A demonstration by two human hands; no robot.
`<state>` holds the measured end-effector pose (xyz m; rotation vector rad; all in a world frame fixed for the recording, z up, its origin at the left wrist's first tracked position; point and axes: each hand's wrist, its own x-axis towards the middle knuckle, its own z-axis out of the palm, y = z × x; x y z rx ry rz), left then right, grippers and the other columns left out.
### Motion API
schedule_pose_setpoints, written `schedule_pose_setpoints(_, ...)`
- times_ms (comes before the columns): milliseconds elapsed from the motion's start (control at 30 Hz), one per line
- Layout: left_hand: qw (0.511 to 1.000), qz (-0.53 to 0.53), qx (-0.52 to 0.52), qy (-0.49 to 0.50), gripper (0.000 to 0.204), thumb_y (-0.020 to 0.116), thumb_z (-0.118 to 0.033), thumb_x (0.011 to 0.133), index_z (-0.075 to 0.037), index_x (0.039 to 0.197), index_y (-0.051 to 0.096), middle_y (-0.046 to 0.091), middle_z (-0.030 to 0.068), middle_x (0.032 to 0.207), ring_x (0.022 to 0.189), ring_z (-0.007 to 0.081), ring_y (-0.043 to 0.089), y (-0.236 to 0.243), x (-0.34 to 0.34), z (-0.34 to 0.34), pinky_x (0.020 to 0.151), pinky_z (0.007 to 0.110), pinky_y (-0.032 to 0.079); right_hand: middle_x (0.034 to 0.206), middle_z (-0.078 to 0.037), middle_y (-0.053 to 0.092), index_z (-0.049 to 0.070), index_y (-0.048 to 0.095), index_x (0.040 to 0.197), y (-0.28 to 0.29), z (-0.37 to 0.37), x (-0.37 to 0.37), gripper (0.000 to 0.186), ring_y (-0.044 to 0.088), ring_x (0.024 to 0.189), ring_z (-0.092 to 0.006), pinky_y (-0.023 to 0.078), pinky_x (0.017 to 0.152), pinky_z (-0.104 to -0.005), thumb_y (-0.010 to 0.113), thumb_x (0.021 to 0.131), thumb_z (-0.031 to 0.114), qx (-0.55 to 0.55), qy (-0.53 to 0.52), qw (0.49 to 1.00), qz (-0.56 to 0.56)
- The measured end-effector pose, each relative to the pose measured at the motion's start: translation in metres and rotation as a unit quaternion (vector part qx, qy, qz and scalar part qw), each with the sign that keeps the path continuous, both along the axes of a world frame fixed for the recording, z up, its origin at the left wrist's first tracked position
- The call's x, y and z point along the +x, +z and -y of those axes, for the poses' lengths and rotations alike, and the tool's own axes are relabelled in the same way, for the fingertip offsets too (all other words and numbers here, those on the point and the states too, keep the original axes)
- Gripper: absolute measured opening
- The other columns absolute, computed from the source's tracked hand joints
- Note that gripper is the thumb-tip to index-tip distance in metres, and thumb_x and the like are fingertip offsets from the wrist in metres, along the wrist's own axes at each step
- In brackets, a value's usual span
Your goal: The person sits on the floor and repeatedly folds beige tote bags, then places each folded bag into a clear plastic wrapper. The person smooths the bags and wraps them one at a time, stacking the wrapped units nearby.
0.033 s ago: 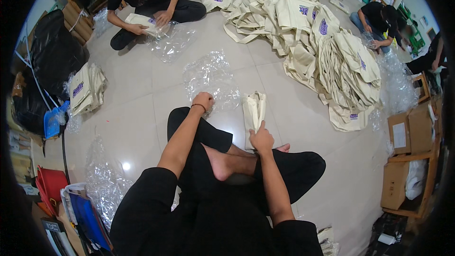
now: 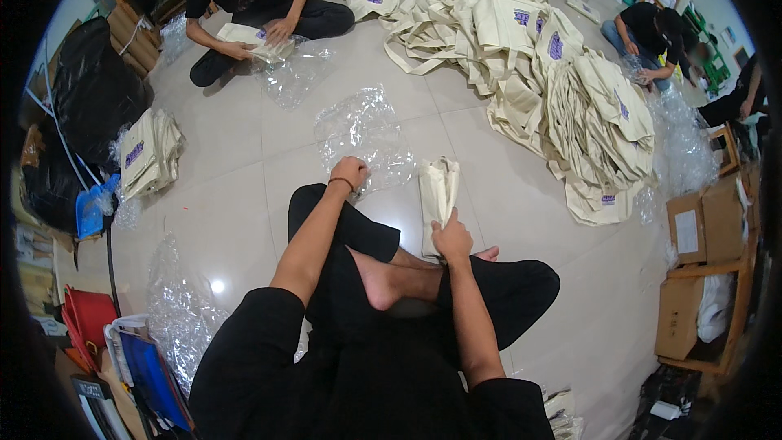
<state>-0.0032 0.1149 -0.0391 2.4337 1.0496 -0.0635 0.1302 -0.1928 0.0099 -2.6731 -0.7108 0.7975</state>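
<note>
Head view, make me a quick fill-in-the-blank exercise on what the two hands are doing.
1. The right hand presses on a folded ____ bag.
2. The left hand grips a clear ____ sleeve.
3. The person sits on the ____ with legs crossed.
4. The big bag pile lies to the person's ____.

Missing: cream; plastic; floor; right

The folded tote bag [image 2: 438, 195] is plain cream, and the heaped tote bags [image 2: 562, 73] are cream with purple printed patches. The plastic bag [image 2: 362, 134] is clear and glossy. The floor tiles [image 2: 236, 171] are pale grey-white. The person's trousers [image 2: 358, 358] are black, and the cardboard boxes [image 2: 700, 228] are brown.
</note>
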Motion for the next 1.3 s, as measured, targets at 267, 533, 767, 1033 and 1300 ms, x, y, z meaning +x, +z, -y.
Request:
schedule_pose_setpoints(267, 0.964, 0.233, 0.101, -0.082, 0.019, 0.060, -0.025, 0.101, -0.011, 0.104, 0.072, 0.066, 0.0141, 0.100, 0.095, 0.0382, 0.066, 0.045, 0.022, -0.006, 0.084, 0.049, 0.055, 0.129, -0.017, 0.068, -0.007, 0.049, 0.144, -0.003, 0.035, 0.006, 0.055, 0.066, 0.114, -0.0266, 0.051, 0.099, -0.0361, 0.067, 0.101, 0.021, 0.534, -0.269, 0.735, -0.319)
schedule_pose_setpoints(533, 0.938, 0.228, 0.078, -0.248, 0.013, 0.063, -0.018, 0.098, -0.010, 0.104, 0.070, 0.063, 0.0138, 0.097, 0.091, 0.0364, 0.067, 0.068, 0.044, 0.049, 0.079, 0.047, 0.056, 0.131, -0.013, 0.067, -0.004, 0.053, 0.142, 0.040, 0.064, -0.019, 0.051, 0.065, 0.117, -0.0224, 0.051, 0.101, -0.0349, 0.069, 0.101, 0.021, 0.472, -0.068, 0.754, -0.453)
schedule_pose_setpoints(767, 0.931, 0.288, 0.041, -0.222, 0.018, 0.063, -0.016, 0.096, -0.002, 0.102, 0.072, 0.069, 0.0193, 0.096, 0.090, 0.0410, 0.067, 0.070, 0.047, 0.062, 0.085, 0.048, 0.054, 0.128, -0.017, 0.069, -0.005, 0.054, 0.142, 0.061, 0.075, -0.036, 0.052, 0.067, 0.117, -0.0266, 0.050, 0.102, -0.0365, 0.068, 0.100, 0.024, 0.344, 0.043, 0.890, -0.297)
schedule_pose_setpoints(1033, 0.935, 0.265, 0.067, -0.227, 0.026, 0.062, -0.024, 0.097, -0.002, 0.094, 0.075, 0.071, 0.0201, 0.093, 0.091, 0.0403, 0.068, 0.109, 0.064, 0.084, 0.084, 0.048, 0.055, 0.110, -0.033, 0.070, 0.005, 0.051, 0.144, 0.109, 0.068, -0.056, 0.064, 0.067, 0.105, -0.0519, 0.051, 0.095, -0.0575, 0.061, 0.095, 0.045, 0.109, 0.130, 0.983, -0.073)
schedule_pose_setpoints(1300, 0.937, 0.264, 0.057, -0.222, 0.026, 0.062, -0.024, 0.097, -0.002, 0.091, 0.074, 0.070, 0.0195, 0.089, 0.089, 0.0401, 0.068, 0.144, 0.076, 0.087, 0.083, 0.049, 0.055, 0.104, -0.031, 0.072, 0.007, 0.046, 0.147, 0.144, 0.074, -0.065, 0.066, 0.070, 0.097, -0.0502, 0.053, 0.090, -0.0592, 0.059, 0.096, 0.046, 0.064, 0.160, 0.985, -0.011)
